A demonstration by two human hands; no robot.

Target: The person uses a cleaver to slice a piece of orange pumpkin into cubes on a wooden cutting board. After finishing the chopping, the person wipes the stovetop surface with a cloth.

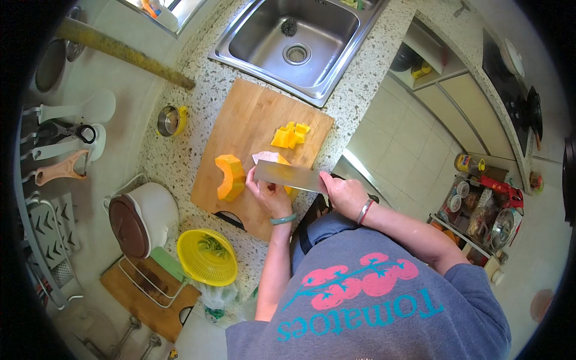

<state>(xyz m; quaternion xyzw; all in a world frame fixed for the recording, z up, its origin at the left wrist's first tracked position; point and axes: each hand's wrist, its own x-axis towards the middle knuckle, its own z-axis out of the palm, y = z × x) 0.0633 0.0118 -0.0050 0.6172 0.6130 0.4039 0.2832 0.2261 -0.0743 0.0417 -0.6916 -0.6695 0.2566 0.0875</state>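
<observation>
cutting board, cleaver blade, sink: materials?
Cutting board: looks like wood, matte tan with faint grain.
Cleaver blade, held by the right hand: probably steel, a smooth grey face with a dull sheen.
Sink: likely stainless steel, brushed grey with soft reflections.

A round yellow-lidded jar with a dark label [462,162] stands at three o'clock on the crowded rack. Beside it, toward four o'clock, lies a flat red packet [501,187]. No signs or screens show.

Right hand [343,193] holds a cleaver [289,176] over pumpkin steadied by left hand [267,193].
</observation>
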